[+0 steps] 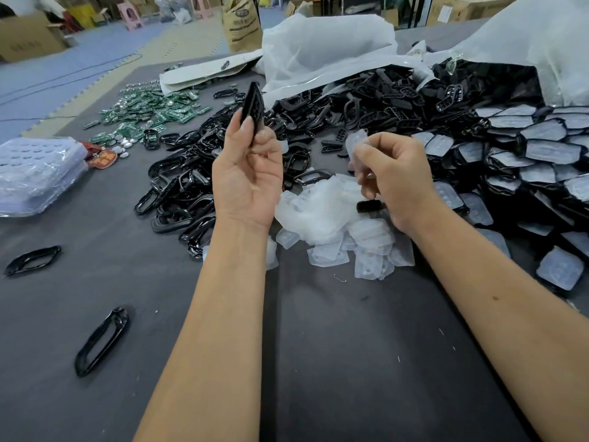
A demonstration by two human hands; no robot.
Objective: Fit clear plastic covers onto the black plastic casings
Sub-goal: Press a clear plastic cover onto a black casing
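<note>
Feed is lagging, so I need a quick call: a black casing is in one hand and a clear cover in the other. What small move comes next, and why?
Probably bring the two hands together and line the clear cover up over the black casing. The left hand holds the casing upright above the table; the right hand pinches the cover beside it, the two parts apart and not yet fitted.

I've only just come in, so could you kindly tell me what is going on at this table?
A person is assembling parts by hand at a grey table. The left hand holds a black casing upright, and the right hand pinches a clear cover; the two parts are still apart, not yet fitted. Below the hands lies a pile of clear covers, with loose black casings to the left and already covered casings stacked on the right.
</note>
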